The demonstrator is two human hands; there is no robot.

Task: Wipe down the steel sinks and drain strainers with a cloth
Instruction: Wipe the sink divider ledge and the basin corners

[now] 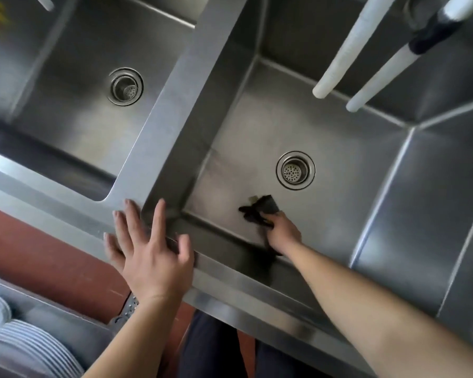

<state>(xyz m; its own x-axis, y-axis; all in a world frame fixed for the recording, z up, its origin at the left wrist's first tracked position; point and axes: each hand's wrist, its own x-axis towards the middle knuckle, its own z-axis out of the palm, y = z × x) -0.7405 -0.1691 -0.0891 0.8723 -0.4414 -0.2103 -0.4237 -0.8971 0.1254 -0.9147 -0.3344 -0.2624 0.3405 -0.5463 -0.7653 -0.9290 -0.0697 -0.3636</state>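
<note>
Brushed steel fills the view: two deep rectangular basins side by side, split by a flat steel divider [172, 110]. In the right-hand steel sink [366, 192] the person's right hand [283, 233] clenches a crumpled dark cloth [260, 211], fingers curled round it, and presses it to the basin floor close to the near wall. The bunched end of the cloth sticks out past the knuckles toward the round perforated steel drain strainer [295, 170], which sits just beyond the grip and apart from the cloth. Up and to the right of that hand, two white plastic spout tubes [347, 50] slant down over the far part of the basin.

The left hand [150, 252] holds nothing; it lies flat with fingers spread on the steel front rim [74, 214], at the near corner where the divider meets it, the thumb hooked over the inner edge. Beyond its fingertips, the left-hand steel sink [88, 113] holds a second round strainer [125, 87]. Below the left wrist, a stack of striped white plates [30, 347] sits in a grey tub.
</note>
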